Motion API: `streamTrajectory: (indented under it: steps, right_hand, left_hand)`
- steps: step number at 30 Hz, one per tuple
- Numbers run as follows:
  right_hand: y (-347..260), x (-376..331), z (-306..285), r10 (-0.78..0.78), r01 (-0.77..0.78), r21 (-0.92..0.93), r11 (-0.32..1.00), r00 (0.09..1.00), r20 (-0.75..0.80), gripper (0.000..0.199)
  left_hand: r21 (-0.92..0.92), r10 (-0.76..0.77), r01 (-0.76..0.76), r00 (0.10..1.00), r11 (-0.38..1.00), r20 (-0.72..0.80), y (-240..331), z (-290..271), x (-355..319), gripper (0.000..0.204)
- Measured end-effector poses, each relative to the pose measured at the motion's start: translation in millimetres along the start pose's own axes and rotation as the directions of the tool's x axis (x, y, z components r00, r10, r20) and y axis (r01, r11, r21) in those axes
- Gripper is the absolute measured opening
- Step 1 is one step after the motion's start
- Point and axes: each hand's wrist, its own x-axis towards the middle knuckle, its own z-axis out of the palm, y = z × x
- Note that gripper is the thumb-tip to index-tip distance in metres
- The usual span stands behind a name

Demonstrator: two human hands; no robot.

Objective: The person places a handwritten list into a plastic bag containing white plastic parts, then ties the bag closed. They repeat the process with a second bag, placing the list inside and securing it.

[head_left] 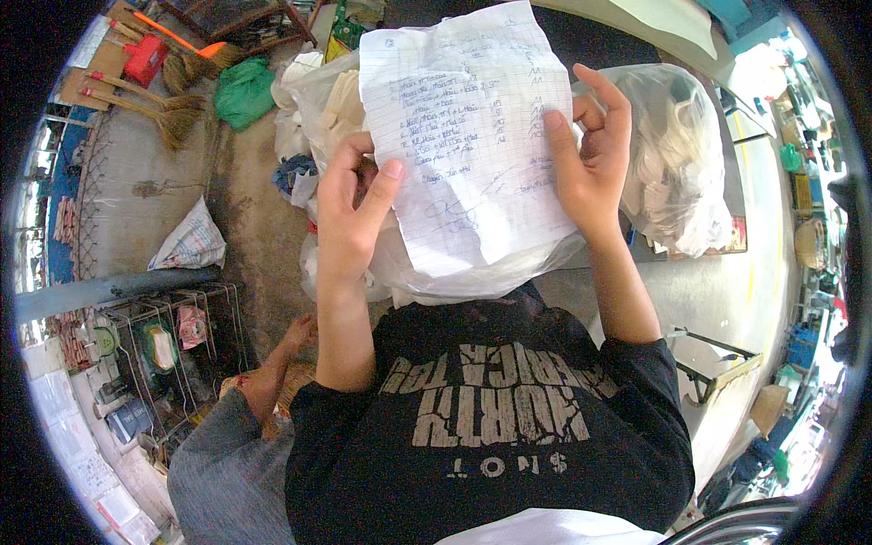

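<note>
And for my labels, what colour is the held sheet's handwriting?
Blue handwriting, best in head view.

Straw brooms (175, 130) lie near a green bag (247, 94) (crumpled plastic), with a white sack (191, 240) apart.

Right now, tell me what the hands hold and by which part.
The paper: left hand at its left edge, right hand at its right edge, thumbs in front.

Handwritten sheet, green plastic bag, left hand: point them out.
Handwritten sheet (468, 141): head view, middle of its written side.
Green plastic bag (245, 94): head view, middle of its crumpled surface.
Left hand (350, 204): head view, near the thumb's base.
</note>
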Motion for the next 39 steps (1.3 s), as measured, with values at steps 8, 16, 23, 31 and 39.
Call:
streamTrajectory:
  steps: [8, 16, 23, 31, 39]
  right_hand:
    - [3, -1, -1, -0.029, 0.029, 0.048, 0.998, 0.999, -0.015, 0.053]
    - [1, -2, -1, -0.019, 0.020, 0.060, 0.998, 1.000, -0.010, 0.050]
    - [2, -3, -5, 0.034, -0.032, 0.137, 0.990, 0.999, -0.013, 0.046]
    - [6, -4, -7, 0.050, -0.047, 0.221, 0.974, 0.999, -0.006, 0.044]
    - [4, -3, -7, 0.069, -0.068, 0.214, 0.975, 0.998, 0.003, 0.044]
  left_hand:
    - [-0.022, 0.068, -0.066, 0.994, 0.998, 0.088, -3, 1, -2, 0.030]
    - [0.033, 0.025, -0.029, 0.991, 0.999, 0.130, 0, -2, -3, 0.029]
    - [0.033, 0.067, -0.072, 0.987, 0.997, 0.150, 1, 2, 1, 0.028]
    - [0.019, 0.035, -0.038, 0.988, 0.999, 0.150, -7, 1, 4, 0.028]
    - [0.045, 0.036, -0.043, 0.989, 0.998, 0.142, -17, -5, 3, 0.028]
